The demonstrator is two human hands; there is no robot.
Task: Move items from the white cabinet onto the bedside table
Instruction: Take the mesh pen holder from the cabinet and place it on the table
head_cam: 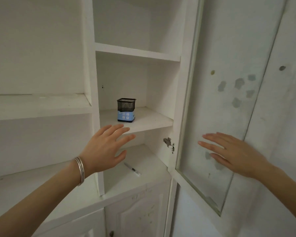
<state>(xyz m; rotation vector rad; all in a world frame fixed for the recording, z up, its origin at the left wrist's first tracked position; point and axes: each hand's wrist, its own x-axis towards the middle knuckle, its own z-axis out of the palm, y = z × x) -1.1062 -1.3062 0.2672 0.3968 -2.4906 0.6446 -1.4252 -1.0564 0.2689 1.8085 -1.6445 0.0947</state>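
While the left hand (106, 147) reaches, fingers spread and holding nothing, toward the white cabinet (91, 65), the right hand (229, 151) lies flat against the glass door (229, 82). The mesh pen holder (126, 110) sits on its shelf (152, 120), the pen (132, 169) below; judging so, moving has hardly begun.

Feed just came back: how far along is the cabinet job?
Done: the glass door stands open. In hand: nothing; the left hand reaches open toward the mesh pen holder, the right hand is open by the door. Left: that holder and the pen on the shelf below, both in the cabinet.
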